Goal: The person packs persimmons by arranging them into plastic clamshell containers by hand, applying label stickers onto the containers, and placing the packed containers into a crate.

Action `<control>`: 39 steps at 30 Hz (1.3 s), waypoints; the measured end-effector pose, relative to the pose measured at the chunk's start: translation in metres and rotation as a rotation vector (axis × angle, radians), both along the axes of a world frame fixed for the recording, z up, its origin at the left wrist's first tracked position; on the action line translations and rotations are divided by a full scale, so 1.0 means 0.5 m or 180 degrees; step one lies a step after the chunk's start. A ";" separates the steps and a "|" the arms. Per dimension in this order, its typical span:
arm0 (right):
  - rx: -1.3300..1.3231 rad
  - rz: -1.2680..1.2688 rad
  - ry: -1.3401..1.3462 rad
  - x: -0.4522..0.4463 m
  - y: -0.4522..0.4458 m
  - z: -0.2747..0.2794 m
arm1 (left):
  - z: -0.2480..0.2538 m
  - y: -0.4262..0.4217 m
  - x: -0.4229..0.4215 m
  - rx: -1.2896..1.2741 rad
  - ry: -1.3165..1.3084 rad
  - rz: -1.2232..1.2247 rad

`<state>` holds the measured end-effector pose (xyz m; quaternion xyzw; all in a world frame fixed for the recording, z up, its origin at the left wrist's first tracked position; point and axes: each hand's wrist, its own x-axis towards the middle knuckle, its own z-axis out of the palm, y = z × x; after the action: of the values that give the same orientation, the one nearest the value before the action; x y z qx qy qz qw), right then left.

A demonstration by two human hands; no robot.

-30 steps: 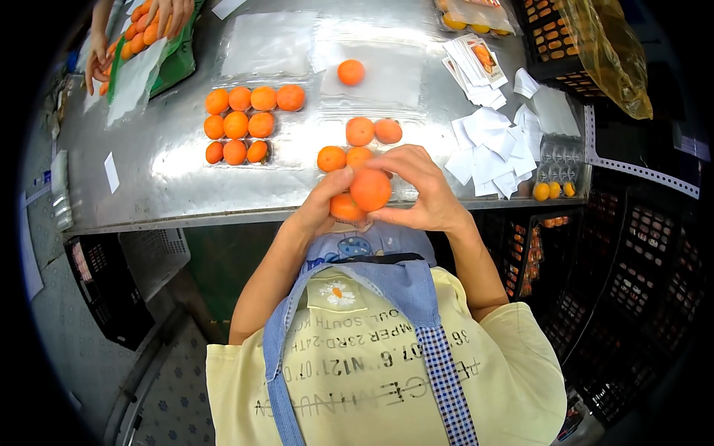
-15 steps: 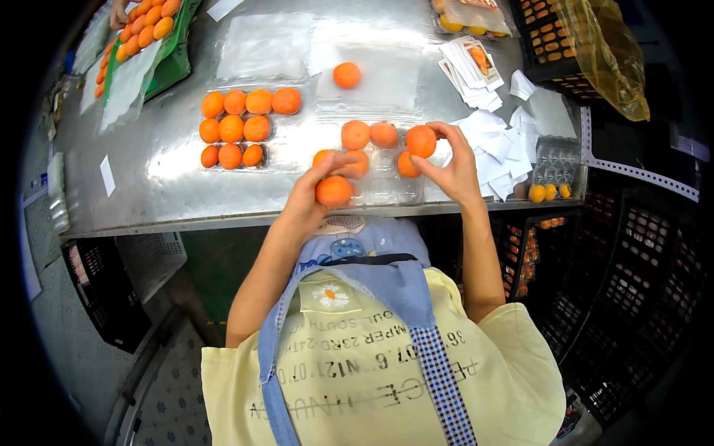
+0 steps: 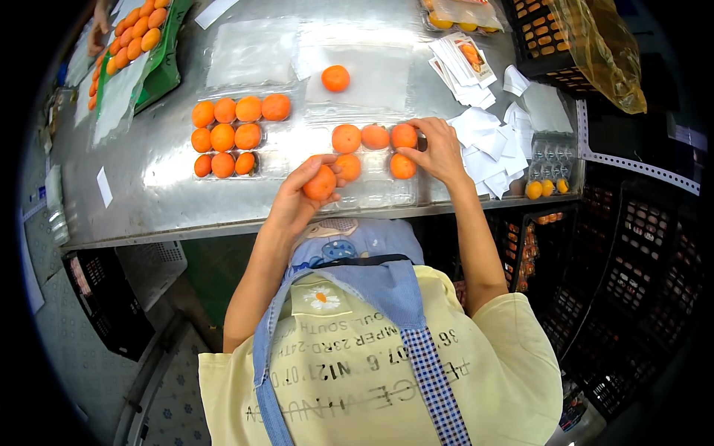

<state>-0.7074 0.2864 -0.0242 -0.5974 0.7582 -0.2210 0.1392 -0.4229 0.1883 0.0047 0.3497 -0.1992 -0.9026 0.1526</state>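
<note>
My left hand (image 3: 295, 195) is closed around an orange (image 3: 319, 183), just over the near left part of a clear plastic tray (image 3: 379, 195). With thumb and fingertips, my right hand (image 3: 440, 151) grips another orange (image 3: 404, 136) at the tray's far right corner. Beside that one, a second orange (image 3: 375, 137) and a third orange (image 3: 346, 138) sit along the far row. Nearer to me in the same tray are two more, a middle-row orange (image 3: 347, 167) and a right-side orange (image 3: 403, 166). My left fingers hide part of the tray.
Left of the tray stands a clear pack (image 3: 256, 165) filled with several oranges. A loose orange (image 3: 335, 78) lies on a plastic sheet (image 3: 383, 82). Paper labels (image 3: 487, 152) and printed cards (image 3: 462, 70) are at right. Another person's hand (image 3: 97, 33) is near a green crate (image 3: 160, 78).
My right hand has brought its orange down and left into the tray's far right corner. My left hand has turned, showing its fingers around its orange. The view has shifted slightly.
</note>
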 end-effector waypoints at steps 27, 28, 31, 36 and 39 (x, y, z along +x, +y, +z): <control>0.0343 -0.0809 -0.4256 0.123 -0.025 0.104 | 0.049 0.020 -0.030 -0.2199 -0.0468 -0.0140; 0.0340 -0.0741 -0.4350 0.130 -0.020 0.111 | 0.057 0.025 -0.035 -0.2252 -0.0416 -0.0098; 0.0316 -0.0562 -0.4560 0.160 -0.014 0.134 | 0.078 0.034 -0.047 -0.2469 -0.0299 -0.0008; 0.0296 -0.0395 -0.4278 0.183 -0.012 0.142 | 0.074 0.035 -0.043 -0.2599 -0.0188 0.0076; 0.0555 -0.0119 -0.3735 0.159 -0.009 0.146 | 0.063 0.023 -0.016 -0.1243 0.0145 -0.0087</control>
<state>-0.6281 0.2818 0.0487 -0.3482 0.5803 -0.4537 0.5798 -0.4309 0.1999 0.0364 0.2902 -0.3717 -0.8565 0.2097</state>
